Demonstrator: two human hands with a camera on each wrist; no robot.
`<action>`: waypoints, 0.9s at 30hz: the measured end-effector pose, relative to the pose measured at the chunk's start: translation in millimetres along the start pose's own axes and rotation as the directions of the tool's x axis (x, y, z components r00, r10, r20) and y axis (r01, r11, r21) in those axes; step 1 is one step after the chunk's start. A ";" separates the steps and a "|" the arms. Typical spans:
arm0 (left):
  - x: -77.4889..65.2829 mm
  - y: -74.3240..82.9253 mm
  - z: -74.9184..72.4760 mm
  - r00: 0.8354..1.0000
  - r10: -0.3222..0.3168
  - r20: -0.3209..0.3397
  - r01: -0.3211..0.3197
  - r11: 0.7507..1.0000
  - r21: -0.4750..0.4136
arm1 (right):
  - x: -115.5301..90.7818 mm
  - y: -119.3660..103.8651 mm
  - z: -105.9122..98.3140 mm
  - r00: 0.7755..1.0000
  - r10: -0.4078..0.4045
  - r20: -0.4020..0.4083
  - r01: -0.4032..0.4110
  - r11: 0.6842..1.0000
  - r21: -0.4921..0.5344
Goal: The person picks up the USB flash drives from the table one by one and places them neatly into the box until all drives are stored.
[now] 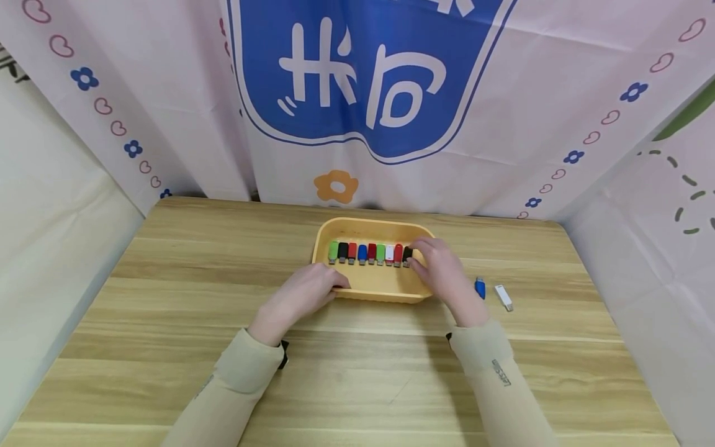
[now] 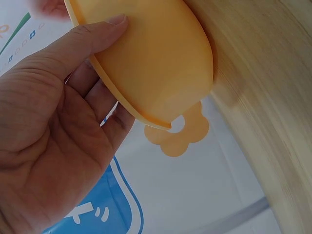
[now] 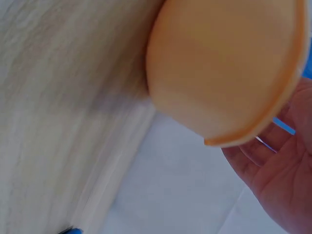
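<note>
A yellow plastic tray stands on the table, with a row of several USB flash drives side by side in it, metal plugs toward the person. My left hand grips the tray's front left rim; in the left wrist view its thumb presses the outer wall while the fingers go over the rim. Over the right end of the tray, my right hand reaches inside, thumb and index finger pinching the black USB flash drive at the row's right end. The tray wall hides those fingertips in the right wrist view.
To the right of the tray, a blue USB flash drive and a white one lie on the wooden table. A printed curtain hangs behind the table's back edge, with white cloth at both sides.
</note>
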State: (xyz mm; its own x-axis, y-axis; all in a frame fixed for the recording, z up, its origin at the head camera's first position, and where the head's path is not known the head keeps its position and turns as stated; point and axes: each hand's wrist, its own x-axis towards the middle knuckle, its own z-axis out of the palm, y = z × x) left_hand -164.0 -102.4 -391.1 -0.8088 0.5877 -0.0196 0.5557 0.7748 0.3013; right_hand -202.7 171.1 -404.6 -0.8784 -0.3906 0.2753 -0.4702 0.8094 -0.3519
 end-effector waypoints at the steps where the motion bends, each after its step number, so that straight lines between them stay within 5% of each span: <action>1: 0.1 0.0 0.1 1.000 -0.002 0.001 0.002 1.000 0.002 | -2.8 0.4 -2.6 1.000 0.019 -0.008 -0.019 1.000 0.017; 13: -0.1 0.0 0.0 1.000 -0.001 0.004 0.001 1.000 0.004 | -34.3 24.5 -24.9 0.987 0.160 -0.030 -0.156 0.982 0.104; 27: 0.9 0.1 0.7 1.000 -0.013 0.011 0.013 1.000 0.002 | -71.6 61.8 -47.9 0.970 0.234 0.068 -0.236 0.972 0.015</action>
State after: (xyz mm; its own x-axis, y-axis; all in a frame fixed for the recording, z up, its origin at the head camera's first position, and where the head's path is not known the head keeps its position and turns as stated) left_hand -164.5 -101.6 -391.8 -0.8137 0.5802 -0.0342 0.5455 0.7827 0.2996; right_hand -164.8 270.1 -403.2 -0.9679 -0.2187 0.1241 -0.2510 0.8722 -0.4199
